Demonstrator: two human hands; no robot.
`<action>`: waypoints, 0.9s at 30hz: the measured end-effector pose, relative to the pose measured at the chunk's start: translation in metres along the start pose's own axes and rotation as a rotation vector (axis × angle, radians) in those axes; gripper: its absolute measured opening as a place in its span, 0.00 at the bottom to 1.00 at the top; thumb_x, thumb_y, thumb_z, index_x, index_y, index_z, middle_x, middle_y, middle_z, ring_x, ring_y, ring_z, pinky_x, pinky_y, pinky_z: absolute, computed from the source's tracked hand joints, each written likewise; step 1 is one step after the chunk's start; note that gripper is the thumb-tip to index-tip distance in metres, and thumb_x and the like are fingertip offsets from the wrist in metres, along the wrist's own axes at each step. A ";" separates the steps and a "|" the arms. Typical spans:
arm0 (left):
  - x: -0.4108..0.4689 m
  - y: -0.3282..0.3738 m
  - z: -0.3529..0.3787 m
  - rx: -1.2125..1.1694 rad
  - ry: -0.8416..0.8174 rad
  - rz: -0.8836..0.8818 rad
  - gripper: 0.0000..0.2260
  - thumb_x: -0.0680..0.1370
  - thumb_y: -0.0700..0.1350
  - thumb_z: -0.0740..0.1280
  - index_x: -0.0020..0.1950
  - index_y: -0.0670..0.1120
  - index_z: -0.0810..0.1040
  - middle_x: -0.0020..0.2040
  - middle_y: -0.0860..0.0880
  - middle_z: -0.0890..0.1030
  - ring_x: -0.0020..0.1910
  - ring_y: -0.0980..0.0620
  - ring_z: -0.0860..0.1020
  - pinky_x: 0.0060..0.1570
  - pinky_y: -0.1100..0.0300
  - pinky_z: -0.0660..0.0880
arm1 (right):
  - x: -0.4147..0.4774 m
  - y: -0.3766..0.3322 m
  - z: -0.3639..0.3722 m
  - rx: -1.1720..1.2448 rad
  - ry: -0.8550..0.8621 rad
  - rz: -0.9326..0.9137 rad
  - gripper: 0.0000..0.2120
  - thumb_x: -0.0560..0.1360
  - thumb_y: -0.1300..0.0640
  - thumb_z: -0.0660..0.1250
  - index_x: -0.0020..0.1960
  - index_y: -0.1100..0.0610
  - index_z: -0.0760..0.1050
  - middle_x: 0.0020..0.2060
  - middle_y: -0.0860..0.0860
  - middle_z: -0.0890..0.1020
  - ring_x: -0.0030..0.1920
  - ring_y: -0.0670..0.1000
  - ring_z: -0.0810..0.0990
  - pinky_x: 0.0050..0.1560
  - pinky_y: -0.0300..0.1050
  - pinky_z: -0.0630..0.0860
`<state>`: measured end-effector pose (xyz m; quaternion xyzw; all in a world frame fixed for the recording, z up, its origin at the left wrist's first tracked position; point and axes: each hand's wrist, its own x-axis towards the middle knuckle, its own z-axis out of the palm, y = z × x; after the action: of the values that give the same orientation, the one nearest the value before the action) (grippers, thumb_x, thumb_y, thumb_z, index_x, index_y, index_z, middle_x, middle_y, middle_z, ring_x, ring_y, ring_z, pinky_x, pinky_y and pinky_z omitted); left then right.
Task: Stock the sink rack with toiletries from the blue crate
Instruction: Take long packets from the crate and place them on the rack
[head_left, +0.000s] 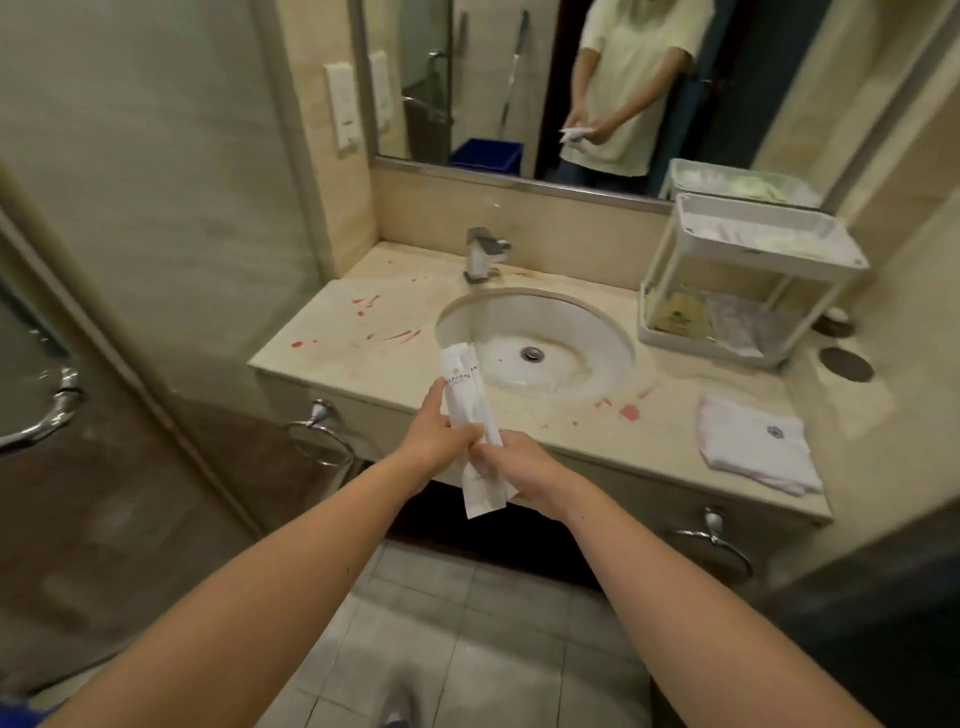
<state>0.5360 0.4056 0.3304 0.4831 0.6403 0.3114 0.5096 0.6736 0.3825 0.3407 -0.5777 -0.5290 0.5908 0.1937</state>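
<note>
Held a pair of long white packets (470, 400) upright over the middle of the tabletop's front edge, just short of the sink basin (519, 300). Gripped them around the middle with the left hand (439, 434) and pinched them lower down with the right hand (519, 465), both hands closed on the paper and pressed close together. Judged as the carrying step: packets apparently out of the blue crate (485, 153), seen only as a reflection in the mirror (488, 62), and not yet in the rack (769, 259) at the back right corner of the tabletop (358, 332). Called next for a reach rightward and back across the basin, probably a release by one hand, and a choice of tier. Found the lower tier already carrying a tan sachet and a pale patterned pack; found pale items in the upper tier too blurred to name. Noted the rack's posts and shallow rims as likely snags for packets this long, probably better laid flat or slid in from the front. Noted also a tap (483, 254) at the back edge, a folded white towel (750, 441) near the front right corner, a dark round disc (847, 364) just beside the rack, and red smears (395, 335) on the left half, none squarely across the path.
</note>
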 end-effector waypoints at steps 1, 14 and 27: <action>0.003 0.003 0.005 0.017 -0.021 0.027 0.40 0.75 0.41 0.69 0.79 0.54 0.49 0.61 0.46 0.79 0.56 0.48 0.79 0.57 0.54 0.75 | -0.003 0.003 -0.006 0.015 0.015 0.009 0.10 0.79 0.58 0.60 0.58 0.54 0.75 0.46 0.49 0.81 0.47 0.49 0.81 0.41 0.40 0.77; 0.037 0.058 0.045 0.019 -0.295 0.227 0.33 0.77 0.40 0.65 0.79 0.53 0.56 0.62 0.49 0.76 0.52 0.49 0.79 0.49 0.54 0.78 | -0.016 0.002 -0.053 0.056 0.582 0.006 0.12 0.77 0.60 0.60 0.58 0.55 0.76 0.35 0.52 0.82 0.30 0.46 0.79 0.41 0.48 0.79; 0.068 0.086 0.062 0.087 -0.434 0.305 0.22 0.78 0.43 0.65 0.72 0.50 0.70 0.69 0.46 0.73 0.63 0.47 0.76 0.63 0.52 0.74 | -0.021 0.000 -0.073 0.224 0.962 0.064 0.21 0.76 0.60 0.59 0.69 0.54 0.71 0.37 0.52 0.82 0.31 0.47 0.74 0.22 0.36 0.66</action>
<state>0.6201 0.4927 0.3649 0.6508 0.4485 0.2458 0.5611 0.7438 0.3940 0.3679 -0.7766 -0.2947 0.3158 0.4585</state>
